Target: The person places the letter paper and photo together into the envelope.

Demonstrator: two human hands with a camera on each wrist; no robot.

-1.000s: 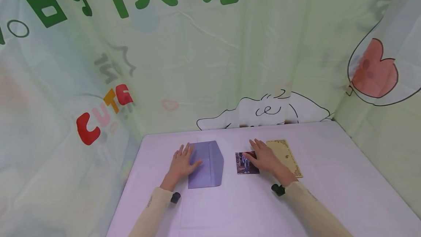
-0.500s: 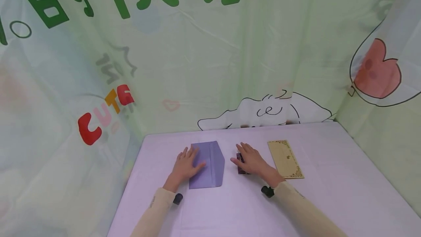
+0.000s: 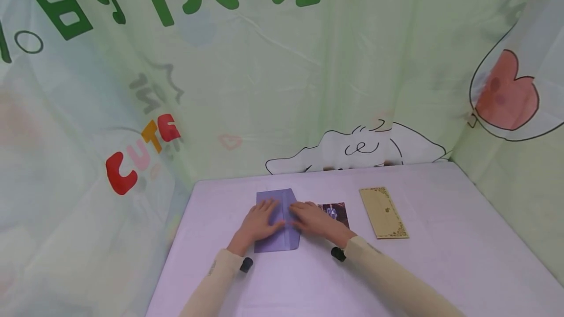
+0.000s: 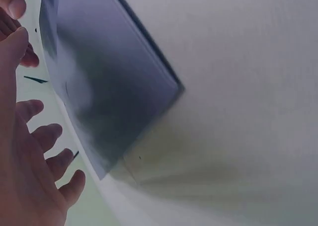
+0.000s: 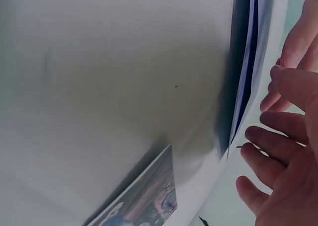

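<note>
A purple envelope (image 3: 270, 245) lies on the table with its flap side to the right. My left hand (image 3: 261, 221) is over its body, fingers spread and loosely bent. Over the flap edge is my right hand (image 3: 312, 217), fingers stretched left toward the left hand. In both wrist views the fingers look apart from the envelope (image 4: 119, 72), though contact is hard to judge. A dark blue strip shows between the envelope's layers (image 5: 247, 62) in the right wrist view. Partly behind the right hand lies a small photo card (image 3: 338, 211).
A tan card (image 3: 384, 214) with an ornamental border lies farther right on the pale lilac tabletop (image 3: 299, 287). Printed curtains (image 3: 264, 87) stand along the table's back and sides.
My right hand has moved left from over the photo card to the envelope's flap, uncovering part of the photo card. The left hand has shifted slightly right over the envelope.
</note>
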